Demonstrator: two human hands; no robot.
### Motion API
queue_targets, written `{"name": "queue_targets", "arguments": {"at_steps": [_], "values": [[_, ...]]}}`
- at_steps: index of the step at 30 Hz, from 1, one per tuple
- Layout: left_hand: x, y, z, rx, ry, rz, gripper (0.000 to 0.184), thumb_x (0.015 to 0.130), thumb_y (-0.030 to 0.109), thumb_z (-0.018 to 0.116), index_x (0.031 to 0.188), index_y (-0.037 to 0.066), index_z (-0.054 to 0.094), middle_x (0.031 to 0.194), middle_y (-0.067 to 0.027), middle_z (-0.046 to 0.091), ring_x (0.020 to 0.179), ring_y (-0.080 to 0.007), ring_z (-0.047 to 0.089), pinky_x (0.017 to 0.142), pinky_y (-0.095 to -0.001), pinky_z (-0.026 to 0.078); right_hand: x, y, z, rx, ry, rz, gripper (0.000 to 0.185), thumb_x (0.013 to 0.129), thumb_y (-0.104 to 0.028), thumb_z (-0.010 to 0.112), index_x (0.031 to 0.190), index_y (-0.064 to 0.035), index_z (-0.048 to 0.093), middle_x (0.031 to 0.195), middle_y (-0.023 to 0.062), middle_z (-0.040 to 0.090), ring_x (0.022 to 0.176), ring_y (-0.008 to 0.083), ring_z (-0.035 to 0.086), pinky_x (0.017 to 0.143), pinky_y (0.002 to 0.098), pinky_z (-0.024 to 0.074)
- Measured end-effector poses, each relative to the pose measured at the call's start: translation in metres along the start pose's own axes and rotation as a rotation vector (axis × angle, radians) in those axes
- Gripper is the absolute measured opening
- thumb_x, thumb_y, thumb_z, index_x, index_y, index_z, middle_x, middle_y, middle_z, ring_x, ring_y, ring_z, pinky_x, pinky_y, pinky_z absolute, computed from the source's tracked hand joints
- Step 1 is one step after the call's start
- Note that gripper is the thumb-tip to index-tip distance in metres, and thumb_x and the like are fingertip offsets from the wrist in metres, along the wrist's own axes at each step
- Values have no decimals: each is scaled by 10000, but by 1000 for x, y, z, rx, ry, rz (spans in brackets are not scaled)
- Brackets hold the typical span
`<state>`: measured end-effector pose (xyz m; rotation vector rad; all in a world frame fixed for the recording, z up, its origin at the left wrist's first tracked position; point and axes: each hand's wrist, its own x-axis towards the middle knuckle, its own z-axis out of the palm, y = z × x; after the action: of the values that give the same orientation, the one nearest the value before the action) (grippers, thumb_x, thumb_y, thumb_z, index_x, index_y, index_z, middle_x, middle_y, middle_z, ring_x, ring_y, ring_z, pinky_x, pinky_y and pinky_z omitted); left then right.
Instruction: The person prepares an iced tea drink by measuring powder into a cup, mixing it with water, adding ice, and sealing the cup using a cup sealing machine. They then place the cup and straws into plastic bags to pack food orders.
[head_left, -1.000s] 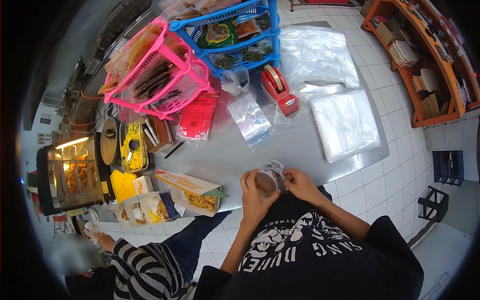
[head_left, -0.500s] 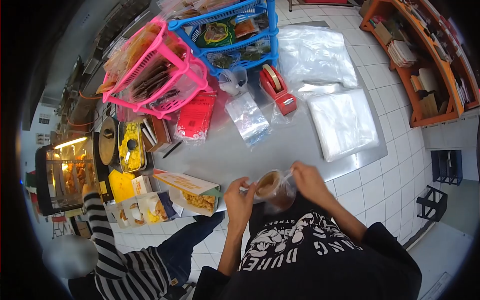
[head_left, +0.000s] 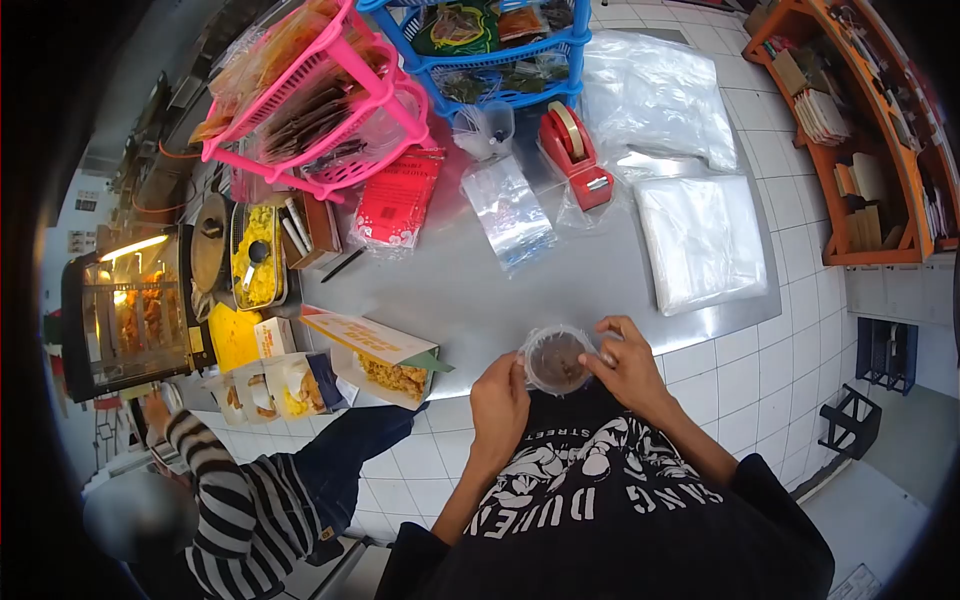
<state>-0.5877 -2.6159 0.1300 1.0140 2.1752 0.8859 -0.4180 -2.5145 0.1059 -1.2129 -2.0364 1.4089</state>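
A clear round plastic cup (head_left: 556, 360) with brown contents hangs between my two hands, over the table's front edge. Thin clear plastic seems to surround it. My left hand (head_left: 500, 400) pinches its left side. On the right, my right hand (head_left: 628, 368) grips the rim with bent fingers. To the left, an open paper box (head_left: 392, 376) of crispy brown food rests on the steel table (head_left: 480, 300).
Beyond my hands are a red tape dispenser (head_left: 578, 160), clear bags (head_left: 508, 215), stacked plastic bags (head_left: 700, 240), a pink rack (head_left: 350, 130) and a blue rack (head_left: 500, 60). A person in striped sleeves (head_left: 235, 500) is at the lower left, near a lit food warmer (head_left: 135, 310).
The cup has turned and its round top now faces up between my hands. My right hand has come back against the rim. The other person's arm has moved down from the warmer.
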Motion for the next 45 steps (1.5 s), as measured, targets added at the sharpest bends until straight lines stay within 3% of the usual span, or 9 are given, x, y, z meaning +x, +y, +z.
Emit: {"name": "queue_targets", "arguments": {"at_steps": [3, 9, 13, 18, 21, 25, 30, 36, 45], "values": [[6, 11, -14, -200, 17, -256, 142, 915, 81, 538, 914, -43, 608, 721, -212, 620, 648, -367, 623, 594, -375, 493, -17, 3, 5, 130, -74, -243, 384, 827, -93, 701, 594, 32, 423, 1025, 130, 548, 651, 249, 550, 618, 351, 455], [-5, 34, -8, -62, -91, 442, 102, 885, 50, 568, 967, -10, 576, 771, -223, 628, 682, -386, 631, 651, -421, 509, -16, -16, 6, -82, -58, -52, 319, 828, -92, 685, 614, 51, 496, 814, 147, 523, 662, 286, 558, 616, 372, 447], [-1, 25, -9, -71, -69, 317, 89, 890, 53, 563, 949, -3, 600, 695, -198, 604, 614, -367, 609, 610, -411, 499, -14, -1, 7, -34, -24, 126, 343, 840, -142, 680, 620, 56, 507, 693, 150, 487, 617, 302, 519, 576, 412, 403], [19, -5, -12, -655, -165, -306, 208, 951, 181, 551, 938, -10, 633, 601, 43, 485, 505, -14, 395, 439, -196, 297, -22, 2, -16, -74, -111, 280, 394, 857, -196, 674, 618, 56, 488, 696, 151, 507, 570, 290, 477, 559, 385, 390], [14, -18, 5, -632, -185, -276, 202, 950, 174, 551, 931, -11, 629, 609, 38, 491, 509, -18, 392, 455, -197, 322, -26, -18, -14, 60, -1, 43, 381, 862, -170, 663, 612, 52, 480, 753, 148, 560, 589, 269, 517, 569, 353, 415], [4, -29, 20, -672, -167, -307, 199, 948, 170, 547, 925, -12, 625, 626, 38, 494, 531, -20, 393, 502, -200, 356, -19, 5, -23, 44, 84, 261, 315, 828, -61, 657, 619, 27, 439, 788, 113, 624, 656, 139, 558, 587, 281, 427], [-2, -33, 25, -708, -210, -425, 194, 941, 163, 545, 919, -18, 614, 657, 14, 552, 557, -43, 434, 540, -224, 390, -23, 14, -15, -90, 65, 166, 74, 767, 33, 631, 783, 36, 559, 823, 163, 623, 719, 300, 606, 651, 353, 471], [3, -2, 19, -56, -295, -219, 277, 904, 242, 609, 974, -26, 591, 696, -94, 593, 619, -136, 559, 586, -296, 456, -9, 14, -20, -315, -19, 186, 60, 810, -12, 603, 854, 27, 614, 835, 175, 606, 763, 355, 608, 717, 413, 488], [12, 2, 25, 166, -287, 202, 341, 845, 217, 661, 1139, 58, 597, 945, -171, 604, 772, -330, 617, 721, -411, 489, -4, 14, -12, -319, -107, -44, 125, 821, -81, 610, 890, 6, 668, 871, 185, 627, 793, 374, 605, 732, 432, 482]]}}
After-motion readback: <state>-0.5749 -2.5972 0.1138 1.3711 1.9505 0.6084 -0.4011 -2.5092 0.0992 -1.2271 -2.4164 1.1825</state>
